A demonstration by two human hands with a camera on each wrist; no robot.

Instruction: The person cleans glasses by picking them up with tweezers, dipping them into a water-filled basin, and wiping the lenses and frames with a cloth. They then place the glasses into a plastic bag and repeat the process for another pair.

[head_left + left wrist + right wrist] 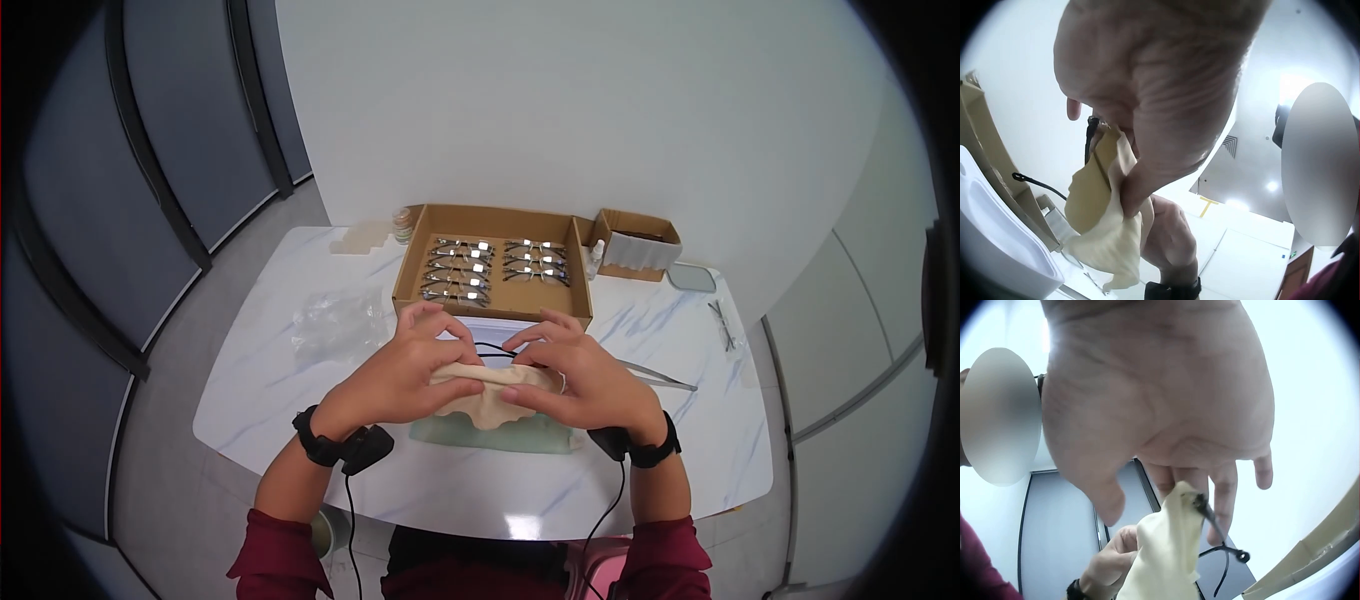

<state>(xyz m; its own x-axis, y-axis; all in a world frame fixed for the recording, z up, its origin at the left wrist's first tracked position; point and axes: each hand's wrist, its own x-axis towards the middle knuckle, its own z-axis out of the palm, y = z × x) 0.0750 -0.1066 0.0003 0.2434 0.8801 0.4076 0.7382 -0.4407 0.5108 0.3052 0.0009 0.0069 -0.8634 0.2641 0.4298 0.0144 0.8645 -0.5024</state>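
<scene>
A cream cleaning cloth [490,405] is folded around a pair of eyeglasses, held up over the table. Most of the frame and its lenses are hidden in the cloth; a dark temple [1213,519] sticks out in the right wrist view. My left hand [410,370] pinches the cloth, thumb in front and fingers behind, and the left wrist view shows this thumb [1138,187] pressed into the fabric. On the other side my right hand [590,375] holds the cloth and eyeglasses at the right end, thumb toward me and fingers behind.
Beyond the hands, a cardboard box [510,296] holds two columns of eyeglasses. A white tray [1004,231] stands before it. Below the cloth lies a pale green mat [490,434]. Also here are a plastic bag [335,328], a smaller box [637,255], a small bottle [597,256] and tweezers [660,378].
</scene>
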